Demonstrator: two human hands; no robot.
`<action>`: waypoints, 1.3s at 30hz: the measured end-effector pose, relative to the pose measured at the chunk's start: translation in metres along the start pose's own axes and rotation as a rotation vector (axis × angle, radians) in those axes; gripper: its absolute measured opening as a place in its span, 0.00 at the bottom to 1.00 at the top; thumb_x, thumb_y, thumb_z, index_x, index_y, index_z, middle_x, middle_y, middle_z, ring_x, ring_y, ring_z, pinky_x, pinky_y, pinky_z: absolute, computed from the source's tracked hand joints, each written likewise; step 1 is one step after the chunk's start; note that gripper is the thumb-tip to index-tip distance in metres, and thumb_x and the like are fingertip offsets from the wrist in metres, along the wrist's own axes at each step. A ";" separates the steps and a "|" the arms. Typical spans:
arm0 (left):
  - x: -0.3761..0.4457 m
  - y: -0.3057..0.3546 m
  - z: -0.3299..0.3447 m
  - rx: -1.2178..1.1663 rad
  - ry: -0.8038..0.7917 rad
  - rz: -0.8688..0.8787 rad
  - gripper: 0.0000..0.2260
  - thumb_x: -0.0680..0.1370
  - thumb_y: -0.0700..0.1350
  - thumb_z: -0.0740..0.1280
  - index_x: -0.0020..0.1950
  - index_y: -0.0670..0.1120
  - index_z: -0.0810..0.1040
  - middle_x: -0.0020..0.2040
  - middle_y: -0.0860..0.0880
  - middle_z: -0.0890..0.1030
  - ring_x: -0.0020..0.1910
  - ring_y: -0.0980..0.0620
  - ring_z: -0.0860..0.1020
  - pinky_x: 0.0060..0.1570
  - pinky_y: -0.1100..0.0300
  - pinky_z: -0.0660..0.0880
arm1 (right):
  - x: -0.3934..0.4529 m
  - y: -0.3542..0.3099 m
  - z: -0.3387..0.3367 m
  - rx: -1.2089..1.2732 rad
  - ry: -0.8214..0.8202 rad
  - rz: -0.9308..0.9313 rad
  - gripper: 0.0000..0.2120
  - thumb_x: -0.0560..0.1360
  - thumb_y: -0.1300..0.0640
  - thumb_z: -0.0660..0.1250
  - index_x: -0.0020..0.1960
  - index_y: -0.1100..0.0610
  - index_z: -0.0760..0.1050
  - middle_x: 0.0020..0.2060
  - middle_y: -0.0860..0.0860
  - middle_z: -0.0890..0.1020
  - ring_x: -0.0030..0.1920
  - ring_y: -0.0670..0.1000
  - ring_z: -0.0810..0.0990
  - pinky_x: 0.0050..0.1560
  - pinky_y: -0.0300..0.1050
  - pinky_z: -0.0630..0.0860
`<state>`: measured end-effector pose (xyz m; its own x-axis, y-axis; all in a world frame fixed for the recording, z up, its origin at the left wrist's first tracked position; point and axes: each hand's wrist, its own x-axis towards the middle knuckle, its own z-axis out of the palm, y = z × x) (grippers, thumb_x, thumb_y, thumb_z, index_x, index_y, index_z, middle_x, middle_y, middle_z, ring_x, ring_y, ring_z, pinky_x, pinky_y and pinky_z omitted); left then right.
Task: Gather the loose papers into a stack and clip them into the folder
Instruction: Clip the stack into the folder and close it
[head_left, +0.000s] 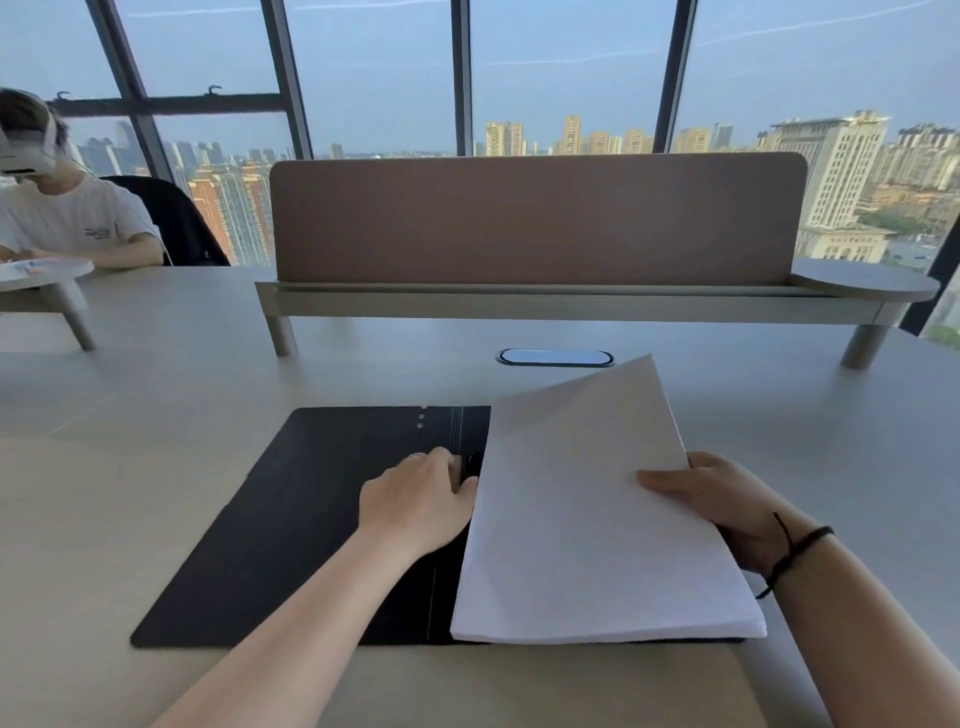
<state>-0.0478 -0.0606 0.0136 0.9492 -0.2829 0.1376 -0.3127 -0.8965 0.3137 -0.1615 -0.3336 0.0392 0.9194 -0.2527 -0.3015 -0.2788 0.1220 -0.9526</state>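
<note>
The paper stack (597, 519) looks light and floppy; right hand (727, 509) pinches its three o'clock edge; left hand (421, 499) presses, fingers curled, at the folder (291, 519) clip, nine o'clock.

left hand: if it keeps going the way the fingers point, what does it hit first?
Probably the clip at the spine of the open black folder. The left hand points up and right, fingertips right by it, with the edge of the paper stack just beyond. Contact is unclear.
</note>
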 end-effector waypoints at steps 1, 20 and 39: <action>0.000 0.000 0.000 0.007 -0.008 -0.008 0.20 0.76 0.65 0.58 0.58 0.55 0.76 0.55 0.55 0.80 0.53 0.48 0.80 0.45 0.55 0.68 | -0.001 -0.001 -0.003 0.018 0.016 -0.010 0.10 0.77 0.66 0.67 0.56 0.69 0.80 0.48 0.65 0.87 0.39 0.62 0.87 0.37 0.53 0.85; 0.007 0.015 0.001 0.179 -0.078 0.153 0.27 0.79 0.67 0.51 0.42 0.44 0.73 0.46 0.45 0.82 0.42 0.43 0.76 0.45 0.53 0.75 | 0.004 0.002 -0.018 0.064 -0.053 0.066 0.19 0.69 0.61 0.69 0.58 0.69 0.80 0.53 0.68 0.84 0.44 0.65 0.86 0.46 0.60 0.84; 0.016 0.000 -0.013 -0.145 -0.247 0.144 0.18 0.80 0.47 0.54 0.31 0.46 0.61 0.25 0.51 0.67 0.28 0.48 0.69 0.31 0.56 0.61 | 0.015 0.008 -0.006 -0.053 -0.068 -0.039 0.12 0.79 0.61 0.66 0.59 0.66 0.80 0.53 0.63 0.86 0.46 0.61 0.87 0.45 0.52 0.85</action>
<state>-0.0329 -0.0610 0.0284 0.8690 -0.4935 -0.0359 -0.4295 -0.7884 0.4403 -0.1519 -0.3417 0.0266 0.9461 -0.1908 -0.2619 -0.2547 0.0620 -0.9650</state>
